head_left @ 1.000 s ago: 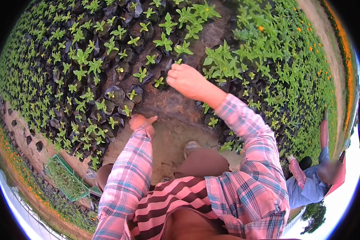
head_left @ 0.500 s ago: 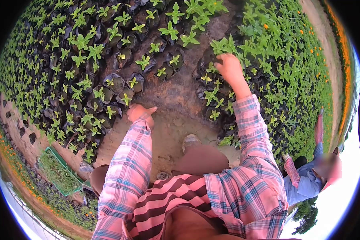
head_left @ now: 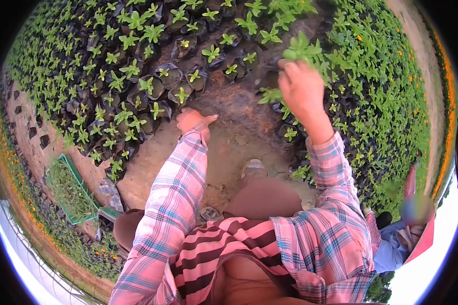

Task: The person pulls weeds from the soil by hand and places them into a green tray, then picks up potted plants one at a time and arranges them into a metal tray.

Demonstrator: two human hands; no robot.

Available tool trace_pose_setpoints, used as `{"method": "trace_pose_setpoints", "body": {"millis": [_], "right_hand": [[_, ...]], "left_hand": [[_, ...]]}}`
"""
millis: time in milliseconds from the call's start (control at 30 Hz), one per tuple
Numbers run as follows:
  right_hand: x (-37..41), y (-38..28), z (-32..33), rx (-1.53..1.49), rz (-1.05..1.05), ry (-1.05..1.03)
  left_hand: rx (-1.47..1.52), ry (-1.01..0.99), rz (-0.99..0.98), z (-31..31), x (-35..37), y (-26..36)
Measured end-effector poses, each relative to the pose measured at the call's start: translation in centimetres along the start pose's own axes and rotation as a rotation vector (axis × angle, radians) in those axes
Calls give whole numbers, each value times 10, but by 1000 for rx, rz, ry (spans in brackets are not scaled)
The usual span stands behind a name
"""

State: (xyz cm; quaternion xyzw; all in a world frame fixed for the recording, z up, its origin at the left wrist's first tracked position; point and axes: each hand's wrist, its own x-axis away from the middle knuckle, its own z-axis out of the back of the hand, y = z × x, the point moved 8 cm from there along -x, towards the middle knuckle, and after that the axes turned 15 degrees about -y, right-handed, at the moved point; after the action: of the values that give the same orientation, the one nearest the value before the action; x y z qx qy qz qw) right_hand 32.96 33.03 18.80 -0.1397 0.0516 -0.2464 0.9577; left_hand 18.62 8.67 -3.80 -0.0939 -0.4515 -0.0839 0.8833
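My right hand [head_left: 303,91], fingers closed, is at a leafy green seedling [head_left: 301,50] at the edge of the right-hand bed. A dark, blurred bag shape is beside the fingertips, and the hand appears to grip the seedling by it. On the left, my left hand [head_left: 192,120] rests low against the front edge of the bagged seedlings. Its thumb stretches out to the right; the other fingers are mostly hidden. Just above it stands a small seedling in a black bag [head_left: 180,95].
Bare soil [head_left: 234,109] runs between the two beds. A green crate [head_left: 72,175] of cut grass or weeds is at lower left. At right, a co-worker in blue [head_left: 389,249] is beside the dense bed. Orange flowers [head_left: 448,117] line the far edge.
The right hand has turned and the seedling beside it has shifted, with a dark bag now blurred by motion. The left hand stays by the same bags. The camera view has shifted slightly.
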Motion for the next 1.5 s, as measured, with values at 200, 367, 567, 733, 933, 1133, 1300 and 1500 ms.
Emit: {"method": "trace_pose_setpoints", "body": {"millis": [200, 367, 567, 733, 933, 1133, 1300, 1500], "right_hand": [[11, -85, -64, -118, 155, -101], [19, -103, -161, -141, 100, -224], [63, -20, -121, -264, -203, -45], [99, 26, -121, -63, -563, -226], [81, 28, -142, -67, -523, -193], [57, 45, -146, 43, -631, -152], [56, 39, -140, 68, -370, -47], [45, -73, -97, -444, -195, -348]], "left_hand": [[20, 135, -374, -22, -24, -22], [251, -2, -581, -14, -2, -55], [89, -198, -690, -5, -22, -125], [1, -364, -855, 36, -8, -149], [163, -361, -873, 48, 32, -179], [371, -446, -802, -4, 42, -246], [414, -446, -801, -16, 40, -284], [512, -532, -788, -31, 48, -298]]}}
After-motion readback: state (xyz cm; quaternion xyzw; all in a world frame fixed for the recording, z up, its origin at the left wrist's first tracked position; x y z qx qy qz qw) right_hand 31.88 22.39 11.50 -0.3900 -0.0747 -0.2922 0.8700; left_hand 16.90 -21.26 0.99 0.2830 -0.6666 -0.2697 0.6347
